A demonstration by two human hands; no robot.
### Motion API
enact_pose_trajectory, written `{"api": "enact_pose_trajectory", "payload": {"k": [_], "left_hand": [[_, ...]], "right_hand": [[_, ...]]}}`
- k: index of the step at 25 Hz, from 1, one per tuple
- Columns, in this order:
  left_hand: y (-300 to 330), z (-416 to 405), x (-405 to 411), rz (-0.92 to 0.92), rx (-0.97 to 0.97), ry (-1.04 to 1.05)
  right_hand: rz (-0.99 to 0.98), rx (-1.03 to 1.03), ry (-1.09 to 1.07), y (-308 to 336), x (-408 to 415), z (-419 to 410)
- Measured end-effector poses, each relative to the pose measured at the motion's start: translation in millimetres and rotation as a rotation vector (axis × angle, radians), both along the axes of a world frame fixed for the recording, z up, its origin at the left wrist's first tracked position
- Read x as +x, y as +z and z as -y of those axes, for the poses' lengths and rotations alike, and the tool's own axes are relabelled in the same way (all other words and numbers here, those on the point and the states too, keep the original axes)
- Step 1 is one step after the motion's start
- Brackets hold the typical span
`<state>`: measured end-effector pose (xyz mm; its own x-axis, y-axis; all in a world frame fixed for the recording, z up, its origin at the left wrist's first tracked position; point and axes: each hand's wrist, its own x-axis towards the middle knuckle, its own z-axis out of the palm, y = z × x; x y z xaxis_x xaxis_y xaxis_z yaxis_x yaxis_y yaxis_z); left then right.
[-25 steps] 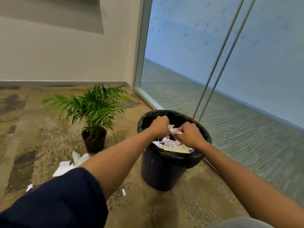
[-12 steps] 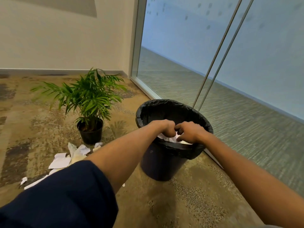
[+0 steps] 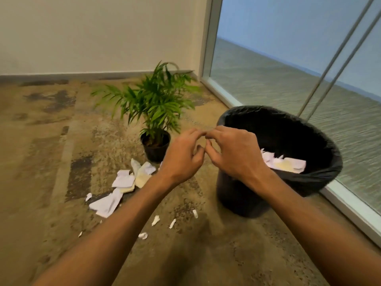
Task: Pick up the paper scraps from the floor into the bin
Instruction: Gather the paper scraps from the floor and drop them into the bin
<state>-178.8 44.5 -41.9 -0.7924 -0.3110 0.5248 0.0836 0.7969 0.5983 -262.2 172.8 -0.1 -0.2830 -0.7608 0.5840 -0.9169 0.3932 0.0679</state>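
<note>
A black bin [image 3: 321, 141] lined with a dark bag stands on the carpet at the right, with white and yellowish scraps [image 3: 288, 165] inside it. A heap of paper scraps [image 3: 127, 182] lies on the floor left of the bin, in front of the plant pot. Small bits [image 3: 155, 220] are scattered nearer to me. My left hand [image 3: 181, 157] and my right hand [image 3: 235, 153] hover side by side just left of the bin's rim. Their fingers are loosely curled, the tips nearly touching, with nothing visible in either.
A small green palm in a black pot [image 3: 155, 148] stands behind the scrap heap. A glass wall with a white frame [image 3: 222, 93] and two slanted metal rods [image 3: 334, 62] runs along the right, close behind the bin. A pale wall closes off the back.
Both hands have come up out of the bin and shifted left of its rim, no longer holding paper. The view has swung left, showing more of the scraps on the carpet.
</note>
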Motion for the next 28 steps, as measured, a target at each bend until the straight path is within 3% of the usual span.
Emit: {"api": "enact_pose_trajectory", "payload": {"k": [5,10,14,17,21,28], "left_hand": [[-84,64,90,0.167,0.076,0.278],[-171,125,173,0.505,0.098,0.628],[-210,146,180,0.879,0.159,0.721],[-219,141,153,0.899,0.184,0.694],[-232,132,141,0.886,0.119,0.678],[-227,125,144,0.75,0.183,0.598]], "right_hand": [[0.189,0.218,0.124,-84,29,62],[0.301,0.437,0.089,-145,23,114],[0.335,0.598,0.118,-178,19,168],[0.425,0.718,0.158,-203,18,219],[0.405,0.832,0.221,-232,17,260],[0.45,0.798,0.297,-243,49,201]]}}
